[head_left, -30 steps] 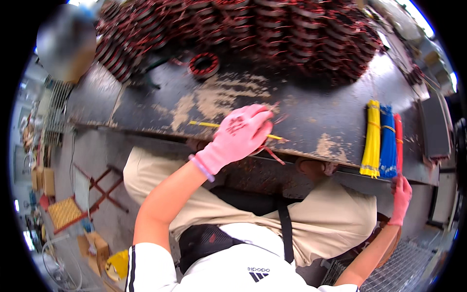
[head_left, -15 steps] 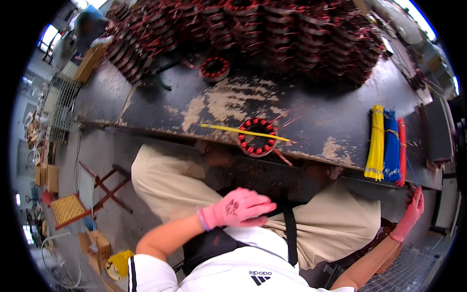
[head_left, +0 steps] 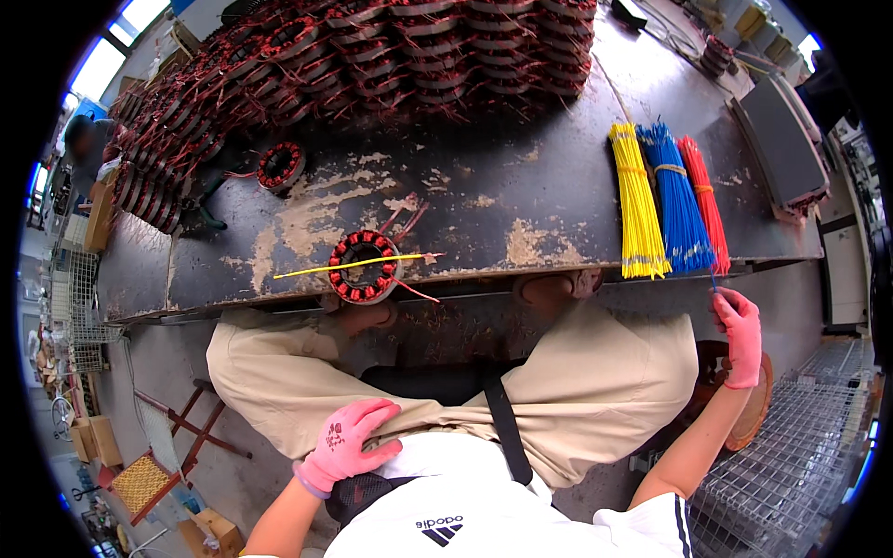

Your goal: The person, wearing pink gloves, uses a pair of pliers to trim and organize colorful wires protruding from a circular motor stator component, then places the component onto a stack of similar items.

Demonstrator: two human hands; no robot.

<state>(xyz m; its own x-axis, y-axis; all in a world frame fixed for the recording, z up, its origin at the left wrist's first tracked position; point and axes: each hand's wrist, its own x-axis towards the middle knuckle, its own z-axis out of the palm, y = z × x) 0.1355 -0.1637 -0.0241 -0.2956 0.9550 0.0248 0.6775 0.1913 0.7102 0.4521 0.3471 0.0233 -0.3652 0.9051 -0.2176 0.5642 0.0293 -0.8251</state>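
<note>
My right hand (head_left: 741,337), in a pink glove, is closed in a pinch on the end of a thin blue wire (head_left: 714,281) just off the table's front edge. That wire runs up toward the blue wire bundle (head_left: 677,200) and red wire bundle (head_left: 704,205); its far end is hard to make out. A yellow wire bundle (head_left: 639,205) lies beside them on the left. My left hand (head_left: 346,446), also gloved in pink, rests at my lap with fingers apart, holding nothing. Near the table edge, a stator coil ring (head_left: 346,286) has a yellow wire (head_left: 312,272) lying across it.
Tall stacks of stator rings (head_left: 437,56) fill the back of the dark, worn table (head_left: 465,219). Another single ring (head_left: 280,166) lies before them. A grey box-like object (head_left: 781,139) stands at the right. A wire-mesh cage (head_left: 791,456) and a folding stool (head_left: 144,484) flank me.
The view has swung right, so the table's things appear farther left. My left hand has drawn back toward my waist, its fingers now spread. My right hand keeps its pinch on the blue wire.
</note>
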